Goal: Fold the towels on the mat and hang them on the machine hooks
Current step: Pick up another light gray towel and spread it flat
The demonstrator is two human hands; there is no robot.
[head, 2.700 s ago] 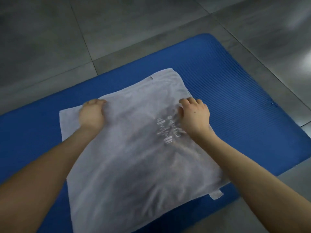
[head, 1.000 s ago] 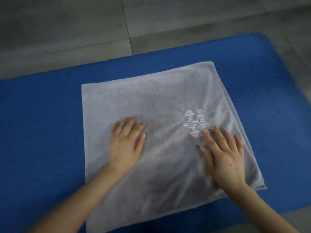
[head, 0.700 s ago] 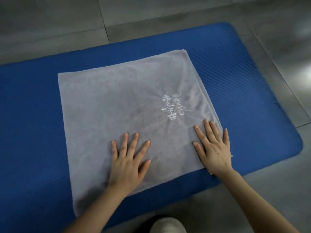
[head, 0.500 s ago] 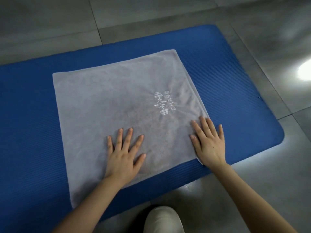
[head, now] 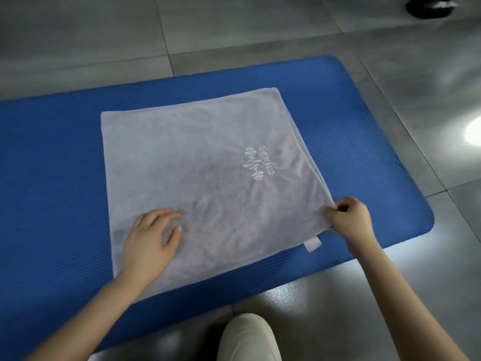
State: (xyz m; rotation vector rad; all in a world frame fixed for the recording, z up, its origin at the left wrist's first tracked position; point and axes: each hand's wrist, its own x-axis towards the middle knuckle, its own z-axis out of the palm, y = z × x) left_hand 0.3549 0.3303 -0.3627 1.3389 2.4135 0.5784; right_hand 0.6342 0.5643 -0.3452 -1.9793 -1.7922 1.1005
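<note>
— Where is the towel to be found?

— The grey towel is laid flat on the blue mat, toward the mat's right half. Its near edge lies just inside the mat's near edge. It is set slightly askew to the mat. A doubled layer can be made out along its right side.

— What is seen on it?

— A white embroidered logo with the letters CHARS is stitched right of the towel's middle. A small hanging loop sticks out at the towel's near right corner and lies on the mat.

— How are the hands placed?

— The left hand is rested palm down on the towel close to its near edge, left of the middle. The fingers are loosely bent and nothing is grasped. The right hand is closed on the towel's right edge just above the near right corner, and the cloth is pinched between thumb and fingers. Faint creases are drawn in the cloth toward that pinch.

— And around the mat?

— The mat is laid on a grey tiled floor, with its right end rounded at the corners. A knee in light trousers is seen on the floor beyond the mat's near edge. A bright glare is reflected on the tiles past the mat's right end. A dark object, too cropped to identify, is seen far beyond the far right corner.
</note>
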